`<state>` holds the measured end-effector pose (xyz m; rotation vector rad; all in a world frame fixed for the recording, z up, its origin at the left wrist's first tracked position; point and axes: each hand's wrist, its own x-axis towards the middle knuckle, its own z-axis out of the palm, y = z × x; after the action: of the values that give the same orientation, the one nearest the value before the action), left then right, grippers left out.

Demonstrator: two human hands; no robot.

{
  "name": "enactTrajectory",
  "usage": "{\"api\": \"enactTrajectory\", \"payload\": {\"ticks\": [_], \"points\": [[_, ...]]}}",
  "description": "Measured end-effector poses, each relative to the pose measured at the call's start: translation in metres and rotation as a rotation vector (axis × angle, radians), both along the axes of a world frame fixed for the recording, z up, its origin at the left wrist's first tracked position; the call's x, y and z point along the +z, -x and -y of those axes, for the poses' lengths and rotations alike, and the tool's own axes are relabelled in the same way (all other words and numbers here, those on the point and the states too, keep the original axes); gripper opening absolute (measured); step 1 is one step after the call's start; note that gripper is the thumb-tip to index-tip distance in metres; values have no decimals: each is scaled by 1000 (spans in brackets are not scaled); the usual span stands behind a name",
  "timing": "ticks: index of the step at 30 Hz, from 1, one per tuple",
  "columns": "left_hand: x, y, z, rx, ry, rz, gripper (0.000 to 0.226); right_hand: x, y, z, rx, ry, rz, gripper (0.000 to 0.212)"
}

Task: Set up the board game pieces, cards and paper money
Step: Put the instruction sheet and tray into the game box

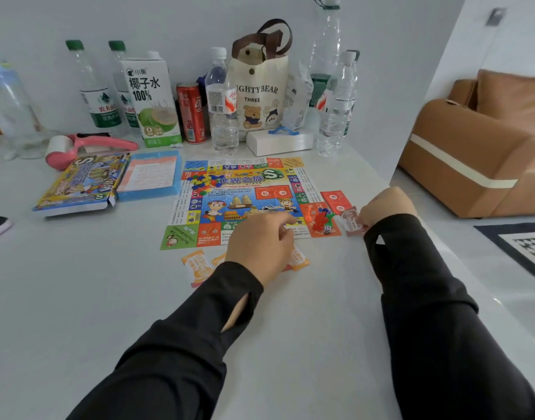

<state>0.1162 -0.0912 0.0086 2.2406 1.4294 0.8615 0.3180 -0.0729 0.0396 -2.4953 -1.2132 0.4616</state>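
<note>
The colourful paper game board (239, 189) lies flat on the white table. Small plastic houses (201, 181) are piled on its far left part; red and orange pawns with a dice (320, 221) sit on its near right corner. A red card stack (335, 200) lies just right of the board. My right hand (387, 207) pinches a stack of brownish paper money (352, 224) beside that corner. My left hand (263, 241) hovers with curled fingers over the board's near edge, above orange paper money (196, 265) and another orange note (299, 259); what it holds is hidden.
The game box (81, 183) and a blue tray (151, 175) lie left of the board. Bottles, a carton (152, 101), a red can (192, 112), a tote bag (260, 89) and a white box (279, 142) line the back wall. A brown sofa (478, 147) stands right of the table's edge.
</note>
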Motion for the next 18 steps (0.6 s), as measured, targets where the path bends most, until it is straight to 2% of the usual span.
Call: {"api": "enactTrajectory", "payload": {"ticks": [4,9,13,18], "points": [[2,1,1,3,-39,13,26,-1,5,1,2,-10,-44,29],[4,1,3,-2,-61,44,26,-3,8,2,13,-20,14,22],[4,3,4,4,-78,86,24,-1,8,4,19,-1,25,26],[5,9,1,20,-108,102,23,3,16,7,22,-117,77,21]]}}
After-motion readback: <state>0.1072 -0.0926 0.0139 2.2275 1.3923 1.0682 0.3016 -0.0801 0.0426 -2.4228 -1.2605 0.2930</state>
